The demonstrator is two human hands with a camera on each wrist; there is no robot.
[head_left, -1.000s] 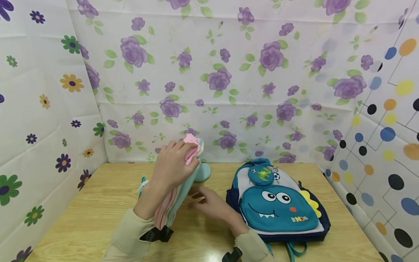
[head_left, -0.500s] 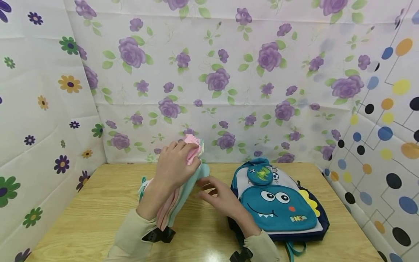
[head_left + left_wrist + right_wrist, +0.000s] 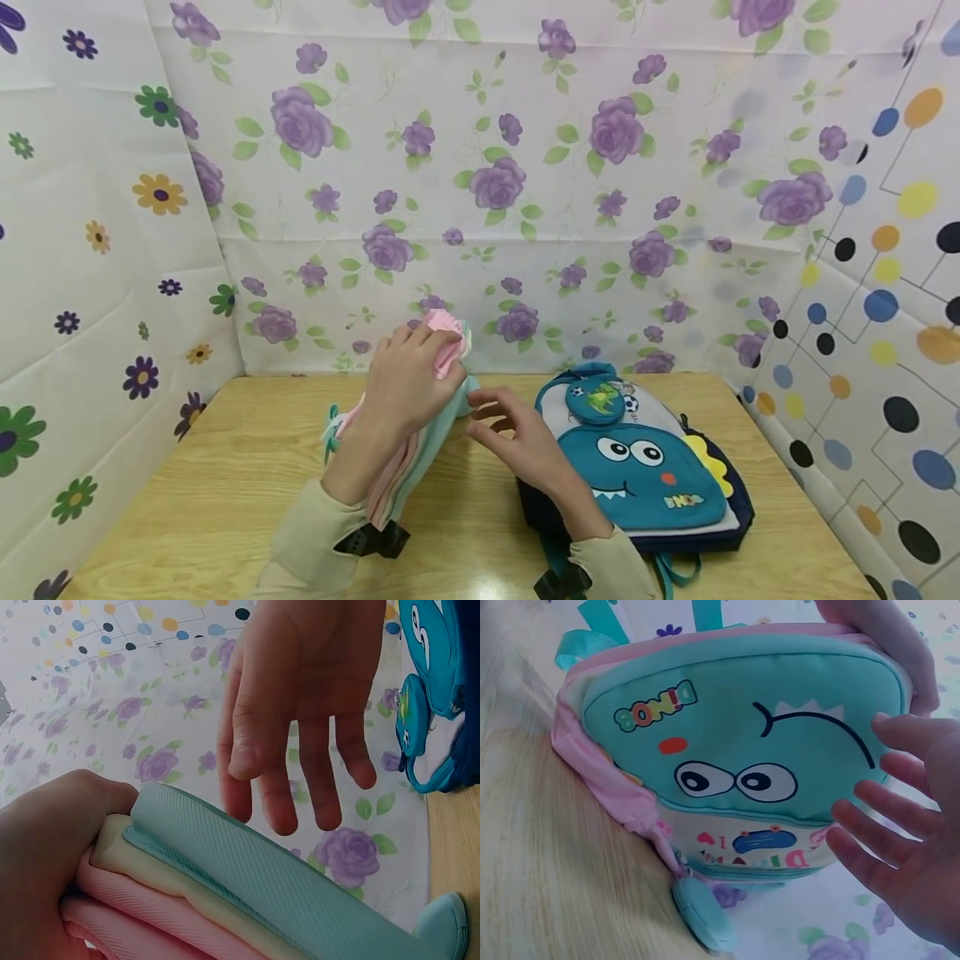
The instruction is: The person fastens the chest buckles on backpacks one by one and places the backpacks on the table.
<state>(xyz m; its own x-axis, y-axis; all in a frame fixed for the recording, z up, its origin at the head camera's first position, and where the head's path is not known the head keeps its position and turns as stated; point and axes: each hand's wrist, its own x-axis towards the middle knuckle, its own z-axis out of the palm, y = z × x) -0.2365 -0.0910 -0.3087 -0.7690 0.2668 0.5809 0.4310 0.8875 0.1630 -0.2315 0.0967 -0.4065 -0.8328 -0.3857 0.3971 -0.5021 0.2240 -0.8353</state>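
Note:
My left hand (image 3: pixel 408 379) grips one edge of a pink, cream and mint child's backpack (image 3: pixel 437 437), which stands tilted and edge-on in the head view. In the right wrist view the same backpack's mint front (image 3: pixel 735 705) shows a dinosaur face, and a small mint round pouch (image 3: pixel 703 913) hangs from it near the table. My right hand (image 3: pixel 519 437) is spread to the right of the backpack, apart from it, holding nothing. The left wrist view shows its loose fingers (image 3: pixel 319 772) above the mint panel.
A blue and white dinosaur backpack (image 3: pixel 637 483) lies face up on the wooden table (image 3: pixel 210 483) at the right, close to my right forearm. Teal straps (image 3: pixel 331 433) stick out left of the held backpack. Patterned cloth walls (image 3: pixel 450 200) enclose the back and sides.
My right hand has risen and moved right, near the blue backpack. My left hand, still gripping the pink and mint backpack, has shifted slightly right with it. The pouch is now more hidden in the head view.

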